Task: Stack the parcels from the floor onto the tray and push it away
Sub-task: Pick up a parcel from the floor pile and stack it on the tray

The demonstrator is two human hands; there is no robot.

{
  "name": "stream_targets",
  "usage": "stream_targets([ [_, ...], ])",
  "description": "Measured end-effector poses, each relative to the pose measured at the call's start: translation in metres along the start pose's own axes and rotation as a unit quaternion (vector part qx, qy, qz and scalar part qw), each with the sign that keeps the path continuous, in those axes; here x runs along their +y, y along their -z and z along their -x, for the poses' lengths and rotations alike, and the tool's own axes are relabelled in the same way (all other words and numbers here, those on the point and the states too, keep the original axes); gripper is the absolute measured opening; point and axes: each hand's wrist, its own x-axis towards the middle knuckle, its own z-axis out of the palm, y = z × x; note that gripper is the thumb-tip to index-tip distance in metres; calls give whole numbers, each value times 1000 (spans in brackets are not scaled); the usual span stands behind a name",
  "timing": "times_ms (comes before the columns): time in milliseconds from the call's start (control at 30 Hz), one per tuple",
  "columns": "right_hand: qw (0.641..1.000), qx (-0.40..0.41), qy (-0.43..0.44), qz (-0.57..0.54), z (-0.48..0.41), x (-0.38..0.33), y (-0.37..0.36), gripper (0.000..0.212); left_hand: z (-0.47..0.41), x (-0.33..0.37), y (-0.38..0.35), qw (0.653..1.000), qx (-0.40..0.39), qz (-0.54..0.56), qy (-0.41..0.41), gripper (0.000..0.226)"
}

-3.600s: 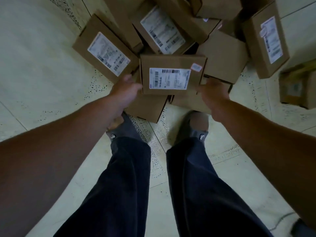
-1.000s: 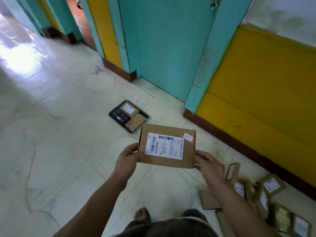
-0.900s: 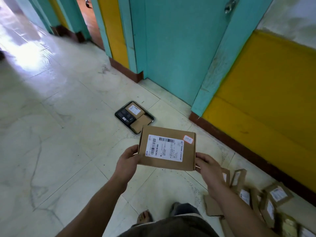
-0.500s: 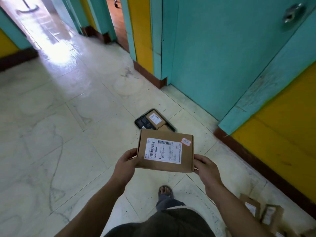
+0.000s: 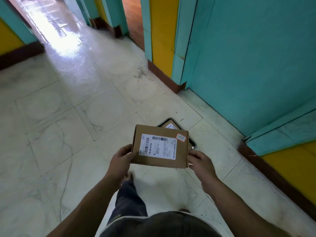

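cardboard parcel (image 5: 160,147) gripped at its sides by left hand (image 5: 120,161) & right hand (image 5: 201,162), fingers curled. tray (image 5: 192,143) now far closer, mostly hidden behind it, so set-down's prob next.

bare left hand (image 5: 120,159), bare right hand (image 5: 201,165), dark shirt (image 5: 162,226) with pale hem, dark blue trousers (image 5: 130,200)

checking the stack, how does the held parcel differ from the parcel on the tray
The held parcel is in the air, gripped by the left hand and right hand; the tray parcel lies in the tray. The held parcel shows whole, with an orange sticker; the tray parcel is mostly hidden behind it. Both are brown cardboard with white labels.
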Motion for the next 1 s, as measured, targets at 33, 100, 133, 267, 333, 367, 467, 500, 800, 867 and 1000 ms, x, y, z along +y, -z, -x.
stream_targets([
  [33,1000,6,-2,0,-8,-8,-17,20,-21,6,12,1000,-8,-11,1,32],
  [100,999,39,-13,-9,-22,-25,-51,18,-62,19,36,999,-37,-35,-2,33],
  [133,998,59,-26,-10,-28,-32,-67,17,-80,26,47,997,-55,-50,3,33],
  [267,992,108,-55,-20,-37,-59,-116,18,-134,52,77,990,-104,-92,27,30],
  [333,988,130,-85,-25,-46,-68,-132,21,-163,67,83,985,-124,-116,40,27],
  [367,985,140,-96,-28,-51,-71,-137,22,-175,74,83,982,-137,-127,44,26],
  [467,980,155,-120,-28,-68,-76,-145,23,-210,87,77,973,-171,-149,46,27],
  [500,978,160,-128,-28,-78,-78,-146,24,-222,92,72,970,-179,-156,50,29],
  [800,971,162,-170,-43,-160,-84,-148,24,-312,119,30,953,-229,-181,83,26],
  [867,972,152,-175,-47,-167,-89,-154,25,-328,120,27,948,-234,-194,92,27],
  [1000,960,170,-211,-66,-209,-92,-161,23,-386,124,4,924,-261,-259,108,28],
])
